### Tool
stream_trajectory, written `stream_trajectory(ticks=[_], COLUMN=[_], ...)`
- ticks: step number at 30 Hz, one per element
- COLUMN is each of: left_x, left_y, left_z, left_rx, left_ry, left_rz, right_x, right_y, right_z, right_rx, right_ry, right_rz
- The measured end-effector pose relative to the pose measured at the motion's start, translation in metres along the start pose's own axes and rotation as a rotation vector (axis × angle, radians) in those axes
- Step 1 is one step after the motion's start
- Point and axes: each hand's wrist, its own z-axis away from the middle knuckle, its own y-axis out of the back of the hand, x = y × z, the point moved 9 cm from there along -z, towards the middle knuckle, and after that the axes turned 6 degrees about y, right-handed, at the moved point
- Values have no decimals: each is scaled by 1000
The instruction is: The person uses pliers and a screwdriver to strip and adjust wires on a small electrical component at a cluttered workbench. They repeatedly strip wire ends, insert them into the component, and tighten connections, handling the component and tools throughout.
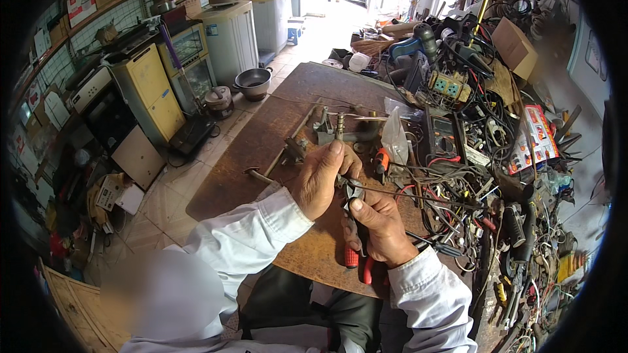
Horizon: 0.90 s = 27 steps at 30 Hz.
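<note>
My left hand (324, 180) is closed around a slim, ringed metal fitting (340, 125), whose upper end stands upright above the thumb. Its lower part is hidden by the fingers. Just to the right and lower, my right hand (381, 227) is wrapped around pliers with red handle ends (351, 259). The plier jaws (354, 189) point up, close to the fingers of my left hand; what lies between them is too small to tell. Beyond my hands, a metal pipe piece (358, 136) and an orange-handled tool (382, 159) lie on the brown table (242, 134).
A multimeter (441, 136) and a clear plastic bag (395, 137) lie right of my hands. Tangled cables and tools crowd the right side, with a cardboard box (515, 49) on the pile. On the floor at left stand a dark pot (253, 82) and cabinets (152, 91).
</note>
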Motion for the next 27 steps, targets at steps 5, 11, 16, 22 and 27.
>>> stream_trajectory(ticks=[5, 11, 16, 22, 27], left_x=[4, 5, 3, 2, 2], left_y=[0, 0, -2, -2, 0], left_z=[1, 3, 3, 3, 4], left_rx=[12, 26, 0, -28, -14], left_ry=[-40, -41, -59, -64, -86], left_rz=[-89, -128, -124, -90, -129], right_x=[-1, -5, -4, -3, -10], right_y=[5, 1, -1, -7, -7], right_z=[1, 2, 4, 8, 7], right_rx=[53, 61, 45, -38, -27], right_ry=[14, -6, -82, -179, -140], right_rz=[86, 134, 115, -56, -32])
